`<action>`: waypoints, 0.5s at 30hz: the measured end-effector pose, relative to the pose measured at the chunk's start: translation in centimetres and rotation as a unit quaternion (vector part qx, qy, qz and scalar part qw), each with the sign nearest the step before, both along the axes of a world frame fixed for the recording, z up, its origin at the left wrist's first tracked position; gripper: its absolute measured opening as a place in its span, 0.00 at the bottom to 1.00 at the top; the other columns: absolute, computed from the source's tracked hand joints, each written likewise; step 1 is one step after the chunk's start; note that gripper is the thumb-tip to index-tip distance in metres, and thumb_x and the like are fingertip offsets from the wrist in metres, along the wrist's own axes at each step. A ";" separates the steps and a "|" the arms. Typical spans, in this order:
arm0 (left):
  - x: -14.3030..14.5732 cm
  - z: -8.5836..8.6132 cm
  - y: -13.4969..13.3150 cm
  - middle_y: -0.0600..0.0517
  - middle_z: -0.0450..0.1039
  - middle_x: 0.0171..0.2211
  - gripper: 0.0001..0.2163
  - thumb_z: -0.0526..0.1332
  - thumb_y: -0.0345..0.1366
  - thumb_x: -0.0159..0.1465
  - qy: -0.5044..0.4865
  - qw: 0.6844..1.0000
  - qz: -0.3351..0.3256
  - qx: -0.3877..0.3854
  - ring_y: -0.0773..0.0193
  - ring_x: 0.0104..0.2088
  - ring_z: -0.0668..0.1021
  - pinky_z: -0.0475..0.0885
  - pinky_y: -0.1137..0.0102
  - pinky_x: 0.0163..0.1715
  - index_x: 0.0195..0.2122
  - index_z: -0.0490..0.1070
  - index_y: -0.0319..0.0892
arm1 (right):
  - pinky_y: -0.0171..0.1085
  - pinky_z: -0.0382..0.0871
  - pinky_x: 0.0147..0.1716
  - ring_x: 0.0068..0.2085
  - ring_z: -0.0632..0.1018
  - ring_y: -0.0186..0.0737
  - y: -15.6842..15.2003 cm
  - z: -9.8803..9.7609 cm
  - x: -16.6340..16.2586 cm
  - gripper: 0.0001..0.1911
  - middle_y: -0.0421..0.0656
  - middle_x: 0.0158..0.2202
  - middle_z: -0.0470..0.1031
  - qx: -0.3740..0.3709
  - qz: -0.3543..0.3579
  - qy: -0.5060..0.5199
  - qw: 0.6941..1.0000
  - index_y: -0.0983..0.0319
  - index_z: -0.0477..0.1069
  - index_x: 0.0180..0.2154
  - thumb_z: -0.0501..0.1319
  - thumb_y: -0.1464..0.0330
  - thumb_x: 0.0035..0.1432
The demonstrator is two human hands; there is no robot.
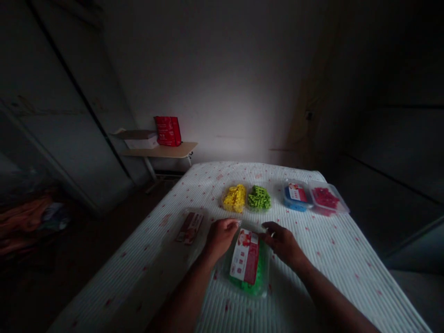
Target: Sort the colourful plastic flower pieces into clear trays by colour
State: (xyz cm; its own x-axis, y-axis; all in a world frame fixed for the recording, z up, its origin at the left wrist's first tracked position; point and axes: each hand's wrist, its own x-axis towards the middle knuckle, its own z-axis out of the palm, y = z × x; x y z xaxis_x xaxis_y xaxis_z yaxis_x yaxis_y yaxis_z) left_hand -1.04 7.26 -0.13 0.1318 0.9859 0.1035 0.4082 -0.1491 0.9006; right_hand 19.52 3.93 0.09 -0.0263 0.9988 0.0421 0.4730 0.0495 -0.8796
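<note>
A clear plastic box of green pieces with a red and white label on its lid lies on the table in front of me. My left hand grips the box's far left corner with curled fingers. My right hand pinches the far right corner of the same box. Beyond my hands sit an open pile of yellow pieces and an open pile of green pieces.
The table wears a white ribbed cloth with small red marks. A loose clear lid with a red label lies to the left. A blue-filled box and a red-filled box stand far right. A small side table holds a red bag.
</note>
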 end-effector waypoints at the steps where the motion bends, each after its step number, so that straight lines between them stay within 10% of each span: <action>1: 0.0 -0.1 0.1 0.47 0.79 0.34 0.13 0.55 0.40 0.58 0.021 1.000 0.001 0.002 0.60 0.35 0.78 0.69 0.70 0.37 0.34 0.77 0.40 | 0.34 0.63 0.23 0.24 0.69 0.32 0.0 0.0 0.0 0.20 0.41 0.28 0.71 0.011 -0.003 -0.014 1.000 0.64 0.71 0.41 0.58 0.58 0.49; 8: 0.7 0.1 0.6 0.49 0.77 0.27 0.11 0.56 0.40 0.56 0.083 0.996 0.013 -0.004 0.62 0.30 0.77 0.67 0.72 0.29 0.30 0.76 0.40 | 0.34 0.61 0.18 0.18 0.66 0.31 -0.4 1.3 -0.6 0.19 0.37 0.20 0.67 -0.092 -0.035 0.086 0.991 0.65 0.68 0.38 0.57 0.60 0.45; 15: 1.1 0.4 0.2 0.53 0.73 0.21 0.08 0.62 0.38 0.48 -0.147 0.984 0.044 -0.093 0.64 0.26 0.74 0.66 0.73 0.27 0.24 0.72 0.38 | 0.33 0.62 0.20 0.22 0.67 0.31 -1.6 2.4 -0.9 0.19 0.34 0.20 0.64 -0.163 -0.027 0.229 0.959 0.62 0.67 0.32 0.60 0.56 0.41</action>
State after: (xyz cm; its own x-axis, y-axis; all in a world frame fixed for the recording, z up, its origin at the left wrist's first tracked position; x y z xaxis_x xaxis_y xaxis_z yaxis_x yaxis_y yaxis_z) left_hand 0.07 7.42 0.23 0.0360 0.9976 -0.0598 0.1293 0.0547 0.9901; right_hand 18.67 2.29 2.47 -0.0274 0.9602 -0.2780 0.0281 -0.2773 -0.9604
